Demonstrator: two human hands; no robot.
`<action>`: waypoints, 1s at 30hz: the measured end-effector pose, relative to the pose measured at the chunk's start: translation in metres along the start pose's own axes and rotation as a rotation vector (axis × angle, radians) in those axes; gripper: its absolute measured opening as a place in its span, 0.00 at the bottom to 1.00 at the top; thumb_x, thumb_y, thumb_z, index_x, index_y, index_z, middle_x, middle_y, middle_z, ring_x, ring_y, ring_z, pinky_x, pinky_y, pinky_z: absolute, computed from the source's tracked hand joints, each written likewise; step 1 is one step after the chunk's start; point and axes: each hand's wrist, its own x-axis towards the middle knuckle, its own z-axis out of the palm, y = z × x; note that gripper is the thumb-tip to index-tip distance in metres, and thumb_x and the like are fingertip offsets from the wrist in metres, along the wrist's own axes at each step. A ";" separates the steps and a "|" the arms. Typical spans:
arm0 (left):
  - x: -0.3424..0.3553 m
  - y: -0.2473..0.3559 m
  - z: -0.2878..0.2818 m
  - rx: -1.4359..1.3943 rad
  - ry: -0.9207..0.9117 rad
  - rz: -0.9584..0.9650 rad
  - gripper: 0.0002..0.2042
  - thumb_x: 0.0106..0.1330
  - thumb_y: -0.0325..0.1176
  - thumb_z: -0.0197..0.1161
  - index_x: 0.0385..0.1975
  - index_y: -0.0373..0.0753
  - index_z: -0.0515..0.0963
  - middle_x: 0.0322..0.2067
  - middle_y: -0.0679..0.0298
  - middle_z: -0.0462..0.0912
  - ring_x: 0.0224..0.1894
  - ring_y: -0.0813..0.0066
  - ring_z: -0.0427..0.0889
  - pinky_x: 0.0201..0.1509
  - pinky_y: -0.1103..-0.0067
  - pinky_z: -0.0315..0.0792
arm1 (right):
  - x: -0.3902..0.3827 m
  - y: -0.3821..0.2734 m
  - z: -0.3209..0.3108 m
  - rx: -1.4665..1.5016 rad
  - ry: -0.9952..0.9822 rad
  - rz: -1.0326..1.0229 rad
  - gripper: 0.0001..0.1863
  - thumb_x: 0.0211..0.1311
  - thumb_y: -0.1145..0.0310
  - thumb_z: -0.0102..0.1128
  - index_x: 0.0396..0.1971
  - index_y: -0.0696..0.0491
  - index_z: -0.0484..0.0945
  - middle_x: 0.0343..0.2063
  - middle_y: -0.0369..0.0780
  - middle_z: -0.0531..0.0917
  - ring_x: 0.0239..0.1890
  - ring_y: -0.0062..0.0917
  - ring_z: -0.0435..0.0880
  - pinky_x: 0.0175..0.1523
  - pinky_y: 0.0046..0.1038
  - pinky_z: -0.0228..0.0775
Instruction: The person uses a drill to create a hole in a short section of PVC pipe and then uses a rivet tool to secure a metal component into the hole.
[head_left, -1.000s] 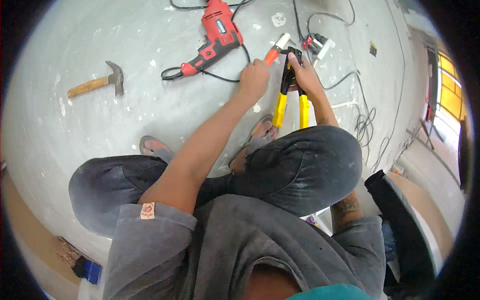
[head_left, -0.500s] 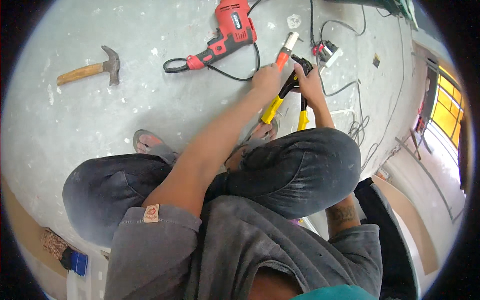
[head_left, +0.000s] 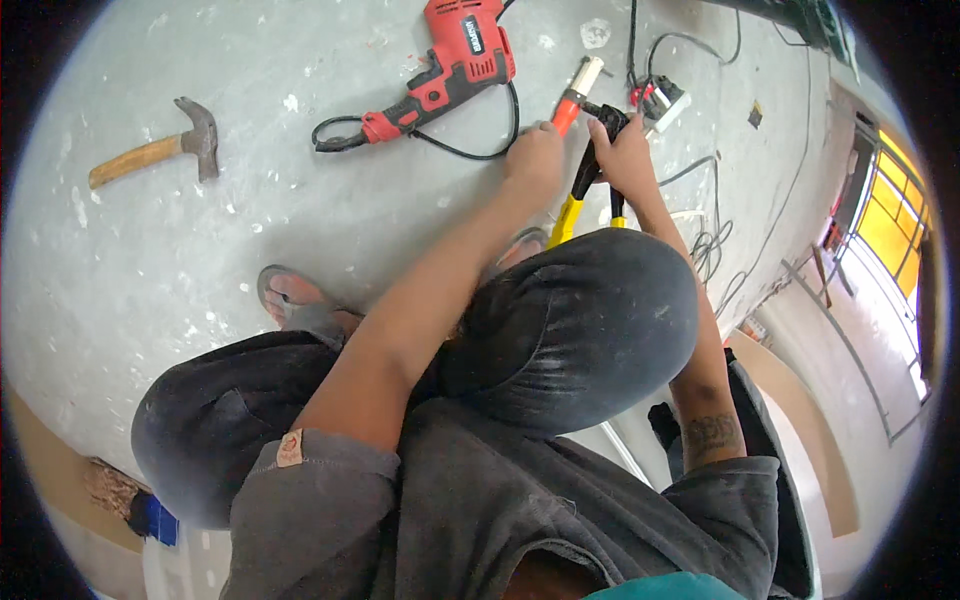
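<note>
My left hand (head_left: 537, 160) is closed around the orange lower part of a slim tube (head_left: 567, 113), which has a dark band and a white far end. Beside it on the right, my right hand (head_left: 624, 158) grips the black head end of a two-handled hand tool (head_left: 586, 172). That tool's yellow handles (head_left: 566, 218) point back toward me and pass partly out of sight behind my right knee. Its black head lies close against the tube's dark band; whether the two touch, I cannot tell.
A red and black power drill (head_left: 463, 62) lies ahead with its cord looped on the floor. A claw hammer (head_left: 165, 150) rests at the left. Right of my hands are a white socket block (head_left: 667, 107) and loose cables (head_left: 712, 240). My sandalled left foot (head_left: 295, 292) is below.
The tool's head has shifted up a little, with my right hand staying on it. More of the yellow handles is hidden behind my right knee. My left hand keeps hold of the tube.
</note>
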 end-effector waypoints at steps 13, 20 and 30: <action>-0.046 0.004 0.023 -0.713 -0.112 0.041 0.24 0.75 0.50 0.44 0.39 0.30 0.74 0.26 0.44 0.81 0.35 0.46 0.83 0.40 0.59 0.75 | 0.060 0.002 -0.009 0.357 -0.155 0.260 0.38 0.62 0.50 0.62 0.45 0.77 0.65 0.34 0.58 0.82 0.30 0.42 0.88 0.27 0.38 0.81; -0.020 -0.032 0.055 -0.537 0.228 0.090 0.28 0.75 0.54 0.44 0.43 0.29 0.75 0.29 0.43 0.82 0.33 0.46 0.84 0.39 0.60 0.75 | -0.003 -0.035 -0.007 1.016 -0.438 0.504 0.23 0.59 0.49 0.66 0.36 0.56 0.77 0.23 0.37 0.77 0.20 0.25 0.77 0.29 0.32 0.79; -0.024 -0.021 0.039 -1.153 -0.327 -0.241 0.40 0.71 0.68 0.25 0.40 0.35 0.75 0.20 0.59 0.78 0.18 0.69 0.78 0.25 0.71 0.76 | -0.012 -0.024 0.012 0.853 -0.308 0.490 0.21 0.56 0.51 0.70 0.31 0.56 0.80 0.26 0.37 0.80 0.27 0.26 0.79 0.35 0.31 0.74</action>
